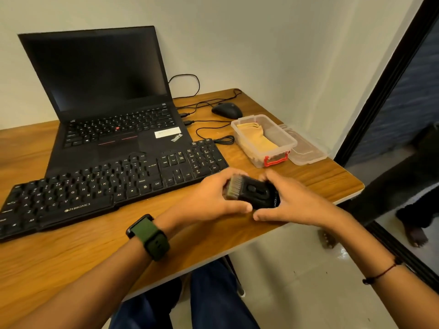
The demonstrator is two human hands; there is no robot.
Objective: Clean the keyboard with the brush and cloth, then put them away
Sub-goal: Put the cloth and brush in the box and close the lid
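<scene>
Just in front of the keyboard (pixel 107 184), the left hand (pixel 209 198) and right hand (pixel 292 200) both grip the brush (pixel 251 192); sweeping gently between keys should work best.

One laptop (pixel 104 96) stands open on the one tabletop (pixel 71 252). One separate keyboard (pixel 102 186) lies in front of it. One mouse (pixel 226 110) sits behind one clear box (pixel 262 138), and one lid (pixel 306 148) lies beside that box. One folded yellow cloth (pixel 259 138) is in the box. One brush (pixel 251 193) is held between two hands: left hand (pixel 209 200), right hand (pixel 292 200). One watch (pixel 148 236), one wrist thread (pixel 382 273). Cables (pixel 213 124): probably three, but they tangle.
</scene>
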